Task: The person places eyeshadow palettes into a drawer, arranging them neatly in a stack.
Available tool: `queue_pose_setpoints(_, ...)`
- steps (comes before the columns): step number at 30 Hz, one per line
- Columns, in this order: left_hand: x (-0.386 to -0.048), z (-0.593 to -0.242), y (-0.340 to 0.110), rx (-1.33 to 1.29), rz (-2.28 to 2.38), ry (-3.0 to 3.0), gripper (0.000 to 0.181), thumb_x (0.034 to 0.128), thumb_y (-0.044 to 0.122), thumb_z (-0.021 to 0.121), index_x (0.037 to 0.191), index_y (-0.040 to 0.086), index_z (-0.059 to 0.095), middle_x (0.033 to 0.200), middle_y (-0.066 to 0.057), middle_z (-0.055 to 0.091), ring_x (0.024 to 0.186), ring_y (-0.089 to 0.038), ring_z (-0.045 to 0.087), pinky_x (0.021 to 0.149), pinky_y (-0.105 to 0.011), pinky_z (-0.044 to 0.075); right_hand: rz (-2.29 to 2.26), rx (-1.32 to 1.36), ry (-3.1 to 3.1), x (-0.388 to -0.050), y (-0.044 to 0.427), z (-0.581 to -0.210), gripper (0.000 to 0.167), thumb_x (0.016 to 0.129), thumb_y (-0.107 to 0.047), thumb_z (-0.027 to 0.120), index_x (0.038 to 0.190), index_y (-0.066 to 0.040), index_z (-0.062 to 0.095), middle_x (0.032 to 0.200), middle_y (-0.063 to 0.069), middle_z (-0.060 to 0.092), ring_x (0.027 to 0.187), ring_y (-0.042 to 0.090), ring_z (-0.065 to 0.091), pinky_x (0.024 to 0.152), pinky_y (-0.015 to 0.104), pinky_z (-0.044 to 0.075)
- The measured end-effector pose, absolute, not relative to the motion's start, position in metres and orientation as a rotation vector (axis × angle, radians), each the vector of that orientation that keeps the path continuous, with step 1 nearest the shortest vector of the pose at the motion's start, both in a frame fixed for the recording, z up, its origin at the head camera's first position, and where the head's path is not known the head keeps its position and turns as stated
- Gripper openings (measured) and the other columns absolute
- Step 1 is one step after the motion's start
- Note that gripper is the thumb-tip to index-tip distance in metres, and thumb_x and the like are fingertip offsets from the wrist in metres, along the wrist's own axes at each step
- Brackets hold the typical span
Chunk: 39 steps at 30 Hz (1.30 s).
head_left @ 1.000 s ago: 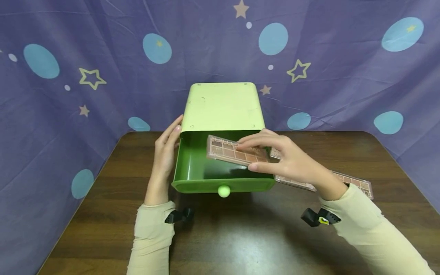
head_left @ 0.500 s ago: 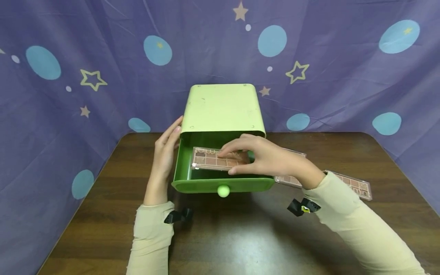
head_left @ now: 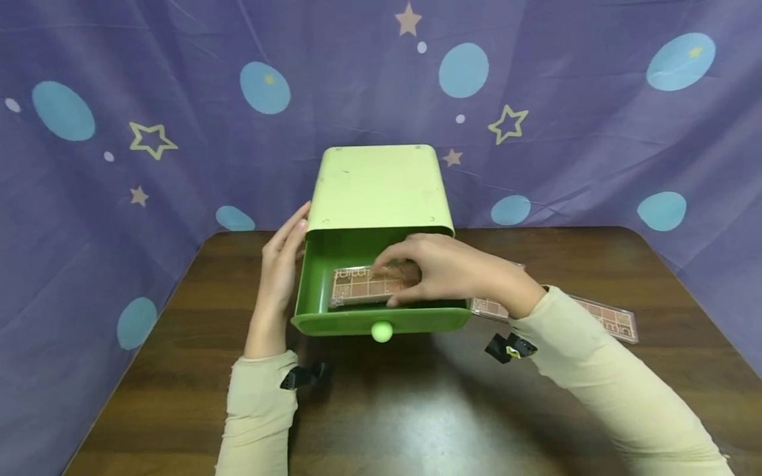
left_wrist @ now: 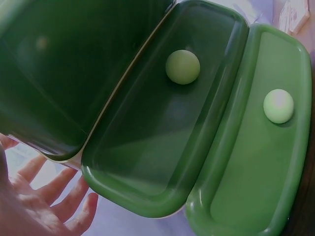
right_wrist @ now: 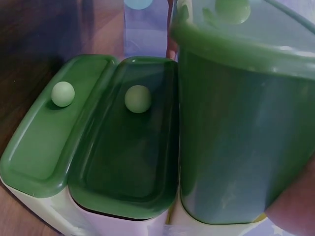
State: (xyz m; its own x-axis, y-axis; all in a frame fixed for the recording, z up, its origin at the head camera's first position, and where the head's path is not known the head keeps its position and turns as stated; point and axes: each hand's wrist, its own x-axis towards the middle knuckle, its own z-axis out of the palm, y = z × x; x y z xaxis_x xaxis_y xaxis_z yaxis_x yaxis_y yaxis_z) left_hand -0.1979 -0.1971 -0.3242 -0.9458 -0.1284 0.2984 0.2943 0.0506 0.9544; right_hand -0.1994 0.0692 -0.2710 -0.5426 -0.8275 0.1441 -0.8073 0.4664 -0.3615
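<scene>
A palette (head_left: 360, 284) lies within the pulled-out drawer (head_left: 321, 324), near its front wall; whether it touches the drawer's floor cannot be told. The right hand (head_left: 443, 271), reaching in over the drawer's right side, pinches the palette between thumb and fingertips. The step in hand appears to be setting the palette down; the next move would seem to call for settling it flat, then parting the fingers and lifting them clear of the drawer's rim. Left of the drawer, the left hand (head_left: 280, 264) has its fingers spread against the side of the cabinet (head_left: 381, 188), probably steadying it. Below the drawer are two closed drawer fronts, a middle one (left_wrist: 142, 152) and a lowest one (left_wrist: 256, 147). Right of the drawer, further palettes (head_left: 613, 320) lie on the bench (head_left: 381, 410), partly hidden by the right arm.
</scene>
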Motion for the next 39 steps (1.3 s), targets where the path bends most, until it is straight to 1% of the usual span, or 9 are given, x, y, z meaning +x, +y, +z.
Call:
queue_pose_setpoints(3, -0.198, -0.324, -0.197, -0.159, -1.981, -2.027, 0.042, 0.1049, 0.029, 0.049, 0.145, 0.016, 0.053, 0.146, 0.000, 0.052, 0.123, -0.016, 0.052, 0.093, -0.029, 0.046, -0.570, -1.450, 2.673, -0.200, 0.068, -0.271, 0.049, 0.082, -0.038, 0.082, 0.126, -0.020, 0.068, 0.094, -0.008, 0.064, 0.078, 0.010, 0.050, 0.071, 0.030, 0.043)
queue_pose_setpoints(6, -0.197, -0.323, -0.197, -0.155, -1.992, -2.020, 0.042, 0.1048, 0.028, 0.049, 0.145, 0.016, 0.053, 0.147, 0.000, 0.051, 0.123, -0.016, 0.052, 0.094, -0.029, 0.046, -0.532, -1.450, 2.701, -0.199, 0.066, -0.271, 0.052, 0.080, -0.036, 0.084, 0.126, -0.019, 0.068, 0.114, -0.010, 0.065, 0.087, 0.010, 0.053, 0.078, 0.030, 0.047)
queue_pose_setpoints(10, -0.198, -0.324, -0.197, -0.165, -1.993, -2.014, 0.042, 0.1047, 0.028, 0.050, 0.145, 0.016, 0.053, 0.146, 0.001, 0.052, 0.123, -0.016, 0.052, 0.094, -0.029, 0.046, -0.499, -1.470, 2.734, -0.200, 0.065, -0.273, 0.052, 0.078, -0.035, 0.086, 0.124, -0.021, 0.068, 0.112, -0.010, 0.065, 0.088, 0.011, 0.055, 0.080, 0.031, 0.048)
queue_pose_setpoints(16, -0.197, -0.324, -0.197, -0.154, -1.989, -2.016, 0.042, 0.1047, 0.029, 0.050, 0.144, 0.016, 0.054, 0.146, 0.000, 0.052, 0.122, -0.016, 0.053, 0.093, -0.028, 0.047, -0.443, -1.476, 2.761, -0.198, 0.064, -0.274, 0.054, 0.077, -0.037, 0.086, 0.125, -0.022, 0.067, 0.120, -0.010, 0.064, 0.102, 0.011, 0.057, 0.087, 0.035, 0.050)
queue_pose_setpoints(19, -0.197, -0.324, -0.197, -0.151, -1.991, -2.021, 0.042, 0.1047, 0.030, 0.050, 0.144, 0.016, 0.053, 0.146, 0.000, 0.052, 0.121, -0.015, 0.053, 0.092, -0.028, 0.047, -0.463, -1.470, 2.751, -0.198, 0.065, -0.274, 0.055, 0.078, -0.037, 0.086, 0.128, -0.022, 0.066, 0.120, -0.010, 0.064, 0.100, 0.011, 0.056, 0.088, 0.034, 0.050)
queue_pose_setpoints(28, -0.198, -0.323, -0.197, -0.162, -1.987, -2.016, 0.042, 0.1048, 0.028, 0.050, 0.144, 0.015, 0.054, 0.146, 0.000, 0.052, 0.119, -0.015, 0.054, 0.093, -0.032, 0.048, -0.646, -1.474, 2.719, -0.195, 0.083, -0.271, 0.047, 0.088, -0.031, 0.078, 0.132, -0.020, 0.064, 0.121, -0.008, 0.063, 0.102, 0.011, 0.056, 0.087, 0.033, 0.048)
queue_pose_setpoints(31, -0.198, -0.324, -0.197, -0.166, -1.994, -2.014, 0.042, 0.1048, 0.028, 0.050, 0.144, 0.015, 0.053, 0.146, 0.000, 0.052, 0.120, -0.016, 0.054, 0.093, -0.033, 0.048, -0.817, -1.537, 2.711, -0.190, 0.094, -0.272, 0.043, 0.089, -0.026, 0.077, 0.129, -0.017, 0.065, 0.121, -0.006, 0.064, 0.110, 0.010, 0.057, 0.093, 0.033, 0.048)
queue_pose_setpoints(34, -0.198, -0.324, -0.197, -0.174, -1.993, -2.011, 0.042, 0.1050, 0.027, 0.049, 0.144, 0.015, 0.053, 0.146, 0.000, 0.052, 0.121, -0.016, 0.053, 0.093, -0.031, 0.048, -1.008, -1.649, 2.707, -0.185, 0.104, -0.272, 0.041, 0.085, -0.018, 0.080, 0.124, -0.013, 0.068, 0.121, -0.004, 0.066, 0.115, 0.011, 0.057, 0.098, 0.032, 0.048)
queue_pose_setpoints(39, -0.198, -0.324, -0.197, -0.175, -1.983, -2.013, 0.042, 0.1048, 0.027, 0.049, 0.144, 0.015, 0.053, 0.145, -0.001, 0.053, 0.119, -0.016, 0.055, 0.091, -0.030, 0.048, -1.256, -1.845, 2.667, -0.178, 0.123, -0.271, 0.045, 0.077, -0.003, 0.084, 0.119, -0.008, 0.070, 0.116, 0.001, 0.069, 0.110, 0.017, 0.060, 0.094, 0.026, 0.047)
